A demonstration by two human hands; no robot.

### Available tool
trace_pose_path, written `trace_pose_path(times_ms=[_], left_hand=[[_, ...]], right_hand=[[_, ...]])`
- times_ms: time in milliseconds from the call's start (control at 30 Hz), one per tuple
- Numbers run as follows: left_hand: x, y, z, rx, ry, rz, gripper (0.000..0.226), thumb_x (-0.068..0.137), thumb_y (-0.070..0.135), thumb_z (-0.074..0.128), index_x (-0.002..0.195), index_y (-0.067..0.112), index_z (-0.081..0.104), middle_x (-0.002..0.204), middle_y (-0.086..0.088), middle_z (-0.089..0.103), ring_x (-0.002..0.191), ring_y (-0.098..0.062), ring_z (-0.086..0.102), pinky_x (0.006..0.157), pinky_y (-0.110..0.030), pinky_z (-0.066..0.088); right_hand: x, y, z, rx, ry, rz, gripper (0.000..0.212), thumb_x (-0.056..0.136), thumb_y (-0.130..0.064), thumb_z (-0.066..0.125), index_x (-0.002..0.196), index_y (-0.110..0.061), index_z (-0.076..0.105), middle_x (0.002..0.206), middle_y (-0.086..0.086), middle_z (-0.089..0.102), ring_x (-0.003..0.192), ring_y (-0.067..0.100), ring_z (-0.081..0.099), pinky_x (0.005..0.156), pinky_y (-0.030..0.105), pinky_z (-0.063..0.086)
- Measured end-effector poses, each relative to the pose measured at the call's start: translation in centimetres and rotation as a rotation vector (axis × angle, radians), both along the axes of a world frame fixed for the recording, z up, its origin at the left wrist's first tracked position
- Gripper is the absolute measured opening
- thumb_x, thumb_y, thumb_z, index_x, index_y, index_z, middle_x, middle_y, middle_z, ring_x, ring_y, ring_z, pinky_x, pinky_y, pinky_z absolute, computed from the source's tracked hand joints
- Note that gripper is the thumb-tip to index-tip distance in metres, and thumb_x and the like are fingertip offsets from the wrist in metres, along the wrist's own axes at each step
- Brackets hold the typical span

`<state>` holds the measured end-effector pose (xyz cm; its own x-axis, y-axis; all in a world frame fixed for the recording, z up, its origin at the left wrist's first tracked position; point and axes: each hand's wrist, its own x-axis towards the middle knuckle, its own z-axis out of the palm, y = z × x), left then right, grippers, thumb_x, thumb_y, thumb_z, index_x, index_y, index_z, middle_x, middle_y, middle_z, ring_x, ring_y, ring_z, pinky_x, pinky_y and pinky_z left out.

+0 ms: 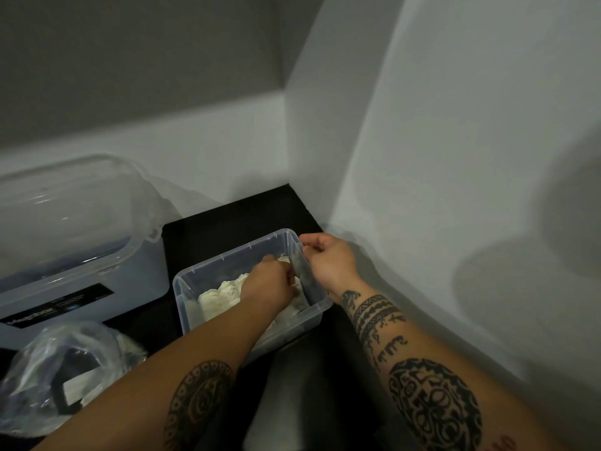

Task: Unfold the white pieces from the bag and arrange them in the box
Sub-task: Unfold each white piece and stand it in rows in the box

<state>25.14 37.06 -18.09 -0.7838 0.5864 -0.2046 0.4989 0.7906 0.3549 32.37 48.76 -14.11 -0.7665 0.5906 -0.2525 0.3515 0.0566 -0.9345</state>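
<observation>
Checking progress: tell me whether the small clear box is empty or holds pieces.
Partly filled: white pieces lie inside the small clear box, with the left hand reaching in.

Single head-worn wide-angle view, facing forward and down, close over the dark bench [227,219]; left hand [266,284] and right hand [328,258] sit mid-frame.

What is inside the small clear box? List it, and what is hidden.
A crumpled pile of white pieces, the left hand gripping them. The right hand is at the right wall of the small clear box. The left hand and forearm hide the pile's right part and the bottom.
</observation>
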Motion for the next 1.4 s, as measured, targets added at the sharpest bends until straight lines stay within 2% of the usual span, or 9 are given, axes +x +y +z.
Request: trace_pose_path(times_ms=[233, 367, 467, 600, 833, 1000, 1133, 1233, 1400], left_hand=[[-0.3, -0.2, -0.4, -0.004, -0.02, 0.016, 0.011, 0.085, 0.032, 0.079, 0.092, 0.028, 0.072, 0.109, 0.0, 0.061, 0.097, -0.018, 0.06, 0.082, -0.032, 0.052], [-0.3, -0.2, -0.4, 0.027, -0.017, 0.028, 0.016, 0.083, 0.032, 0.082, 0.093, 0.027, 0.071, 0.113, 0.0, 0.057, 0.101, -0.019, 0.06, 0.085, -0.032, 0.052], [0.0, -0.5, 0.0, 0.058, -0.008, 0.055, 0.026, 0.079, 0.036, 0.085, 0.095, 0.027, 0.067, 0.115, 0.0, 0.052, 0.105, -0.021, 0.059, 0.09, -0.036, 0.053], [-0.1, -1.1, 1.1, 0.144, 0.004, 0.057, 0.022, 0.082, 0.035, 0.081, 0.087, 0.028, 0.061, 0.108, 0.003, 0.054, 0.096, -0.017, 0.058, 0.079, -0.03, 0.047], [-1.4, -4.6, 6.8, 0.436, 0.148, 0.111, 0.011, 0.094, 0.025, 0.062, 0.099, 0.022, 0.071, 0.094, 0.001, 0.068, 0.082, -0.015, 0.065, 0.071, -0.035, 0.057], [-3.9, -12.5, 11.2, 0.665, 0.209, 0.305, 0.015, 0.092, 0.022, 0.063, 0.104, 0.022, 0.07, 0.086, 0.005, 0.07, 0.073, -0.012, 0.064, 0.066, -0.025, 0.052], [-5.7, -22.0, 12.3, 0.696, 0.244, 0.443, 0.01, 0.093, 0.025, 0.064, 0.102, 0.024, 0.068, 0.078, 0.011, 0.063, 0.062, -0.003, 0.058, 0.055, -0.021, 0.044], [-6.2, -28.8, 11.1, 0.686, 0.201, 0.52, 0.005, 0.094, 0.027, 0.063, 0.095, 0.025, 0.068, 0.072, 0.009, 0.064, 0.061, -0.006, 0.061, 0.053, -0.022, 0.047], [-5.6, -36.0, 7.0, 0.545, -0.002, 0.513, 0.008, 0.097, 0.03, 0.062, 0.09, 0.03, 0.066, 0.072, 0.002, 0.07, 0.066, -0.01, 0.064, 0.057, -0.026, 0.042]], right_hand=[[0.1, -0.2, 0.1, -0.023, 0.006, -0.025, 0.027, 0.101, -0.012, 0.058, 0.124, -0.022, 0.069, 0.11, -0.012, 0.067, 0.094, -0.003, 0.058, 0.093, 0.023, 0.052], [0.1, -0.1, 0.1, -0.019, 0.011, -0.025, 0.026, 0.1, -0.014, 0.059, 0.122, -0.023, 0.069, 0.107, -0.013, 0.066, 0.092, -0.005, 0.057, 0.08, 0.016, 0.05], [0.1, -0.1, 0.0, -0.016, 0.017, -0.02, 0.024, 0.1, -0.014, 0.06, 0.121, -0.022, 0.069, 0.107, -0.012, 0.067, 0.094, -0.002, 0.06, 0.082, 0.017, 0.05], [-0.3, -0.1, 0.5, 0.038, 0.012, -0.026, 0.022, 0.099, -0.011, 0.06, 0.116, -0.02, 0.069, 0.104, -0.011, 0.067, 0.094, 0.001, 0.061, 0.08, 0.015, 0.048], [-2.6, -3.6, 2.9, 0.302, 0.069, 0.008, 0.022, 0.095, -0.009, 0.061, 0.11, -0.022, 0.07, 0.105, -0.011, 0.065, 0.099, 0.006, 0.061, 0.085, 0.019, 0.046], [-5.1, -10.4, 5.6, 0.316, 0.239, 0.114, 0.023, 0.095, -0.009, 0.062, 0.102, -0.03, 0.067, 0.101, -0.012, 0.067, 0.097, 0.004, 0.064, 0.088, 0.018, 0.049], [-6.7, -18.6, 6.4, 0.276, 0.297, 0.257, 0.02, 0.094, -0.01, 0.063, 0.102, -0.027, 0.069, 0.1, -0.012, 0.07, 0.096, 0.001, 0.066, 0.086, 0.013, 0.048], [-7.3, -24.9, 5.4, 0.249, 0.265, 0.362, 0.017, 0.094, -0.01, 0.065, 0.104, -0.023, 0.071, 0.101, -0.009, 0.072, 0.093, 0.002, 0.067, 0.084, 0.012, 0.049], [-7.2, -32.3, 1.8, 0.177, 0.092, 0.478, 0.014, 0.096, -0.013, 0.067, 0.108, -0.019, 0.071, 0.104, -0.006, 0.072, 0.098, 0.006, 0.067, 0.092, 0.023, 0.053]])
